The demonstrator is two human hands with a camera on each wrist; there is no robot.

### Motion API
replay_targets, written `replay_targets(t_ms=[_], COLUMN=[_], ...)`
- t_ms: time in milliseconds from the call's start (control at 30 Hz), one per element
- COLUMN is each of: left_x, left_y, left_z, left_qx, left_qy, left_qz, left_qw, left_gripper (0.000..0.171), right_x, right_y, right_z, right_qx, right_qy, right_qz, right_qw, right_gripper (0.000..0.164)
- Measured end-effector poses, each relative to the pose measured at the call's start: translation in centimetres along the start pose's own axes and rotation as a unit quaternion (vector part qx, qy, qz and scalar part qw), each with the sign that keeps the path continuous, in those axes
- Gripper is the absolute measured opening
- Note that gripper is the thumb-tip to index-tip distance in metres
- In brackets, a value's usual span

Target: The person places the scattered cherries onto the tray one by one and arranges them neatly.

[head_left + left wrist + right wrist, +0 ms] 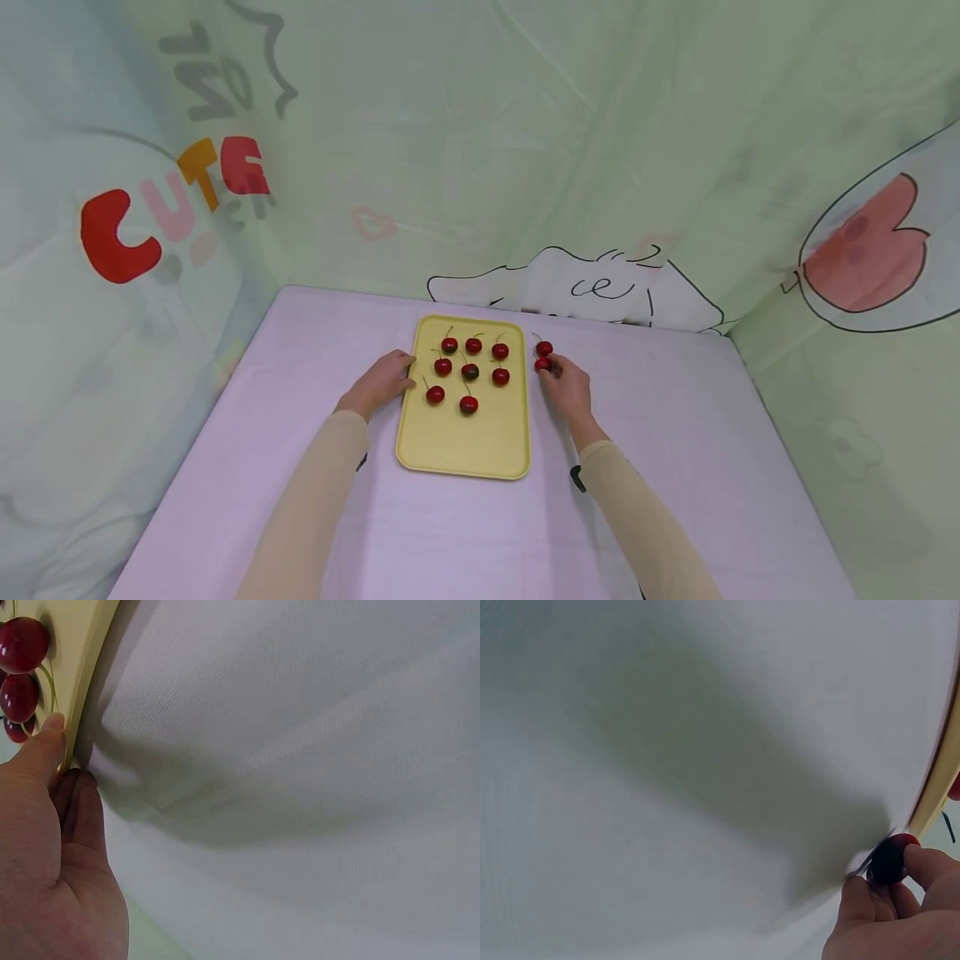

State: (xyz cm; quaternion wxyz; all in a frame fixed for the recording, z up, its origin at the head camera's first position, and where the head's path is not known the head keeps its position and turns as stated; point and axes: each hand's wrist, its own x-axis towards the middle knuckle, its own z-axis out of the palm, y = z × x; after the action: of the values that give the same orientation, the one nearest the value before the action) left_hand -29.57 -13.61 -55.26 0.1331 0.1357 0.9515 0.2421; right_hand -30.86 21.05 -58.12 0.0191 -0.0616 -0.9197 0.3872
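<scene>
A yellow rectangular tray (461, 446) lies on the table with several red cherries (500, 377) in rows on its far part, their stems attached. At the tray's left side, my left hand (381, 380) grips the edge. The left wrist view shows its thumb (46, 742) over the rim and the other fingers against the outer side. Just right of the tray, my right hand (570, 390) pinches a cherry (891, 859) between thumb and fingers. Another cherry (544, 348) lies on the table right beyond it.
The table (675, 433) has a pale lilac cloth. Printed curtains (480, 150) hang along its back and both sides, close behind the tray's far end. A dark band (577, 477) shows at the right wrist.
</scene>
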Motion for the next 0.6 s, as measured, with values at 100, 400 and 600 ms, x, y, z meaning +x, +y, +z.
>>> replay_targets(t_ms=[100, 400, 600], left_x=[0.00, -0.08, -0.16], left_y=[-0.03, -0.04, 0.04], left_z=[0.01, -0.12, -0.20], left_qx=[0.002, 0.002, -0.004], left_qy=[0.002, -0.001, 0.001], left_qz=[0.003, -0.003, 0.001], left_qw=[1.0000, 1.0000, 1.0000], left_gripper=[0.053, 0.053, 0.052], right_x=[-0.19, -0.52, -0.27], right_y=[-0.15, -0.33, -0.17], right_z=[0.04, 0.16, 0.42], right_qx=[-0.001, -0.001, 0.000], right_qy=[0.004, 0.015, 0.018], right_qz=[-0.003, -0.009, -0.007], right_qw=[1.000, 1.000, 1.000], right_gripper=[0.042, 0.039, 0.044])
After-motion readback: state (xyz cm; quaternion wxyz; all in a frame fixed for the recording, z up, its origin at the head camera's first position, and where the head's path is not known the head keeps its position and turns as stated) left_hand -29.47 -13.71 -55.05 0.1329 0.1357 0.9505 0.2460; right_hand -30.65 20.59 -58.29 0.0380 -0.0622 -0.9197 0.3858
